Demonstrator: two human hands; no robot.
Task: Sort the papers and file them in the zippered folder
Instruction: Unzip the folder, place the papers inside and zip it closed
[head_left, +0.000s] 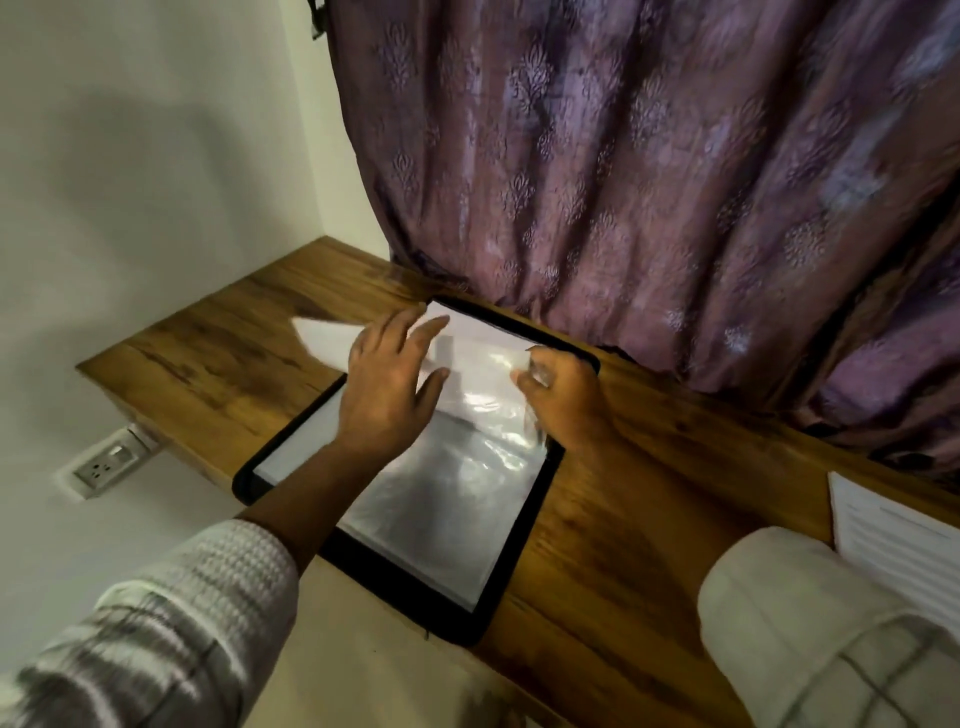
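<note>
The folder (452, 626) lies open on the wooden counter (208, 353), its black zip edge framing a clear sleeve (467, 467) that faces up. Its far edge sits just in front of the curtain (623, 182), and its near corner hangs over the counter's near edge.

One white paper (327, 338) lies at the far end of the folder. Its left corner sticks out over the counter, and the rest is angled in toward the sleeve. The left hand (389, 384) rests on this paper with fingers spread and fairly straight, pressing or sliding it rather than gripping it. The right hand (561, 395) is at the far right side of the folder, thumb and fingers curled, pinching the sleeve's edge and lifting it a little. Blur hides how far the paper has gone under the plastic.

The step in hand looks like feeding this sheet into the sleeve: one hand holds the mouth open while the other pushes the paper in.

The next move calls for squaring the skewed paper with the sleeve opening, then sliding it right and down until the jutting corner is inside. The right hand needs to keep the plastic raised so the sheet does not catch or crease.

More papers (893, 535) wait on the counter at the far right, well apart from the folder, so much of the filing seems left to do.
</note>
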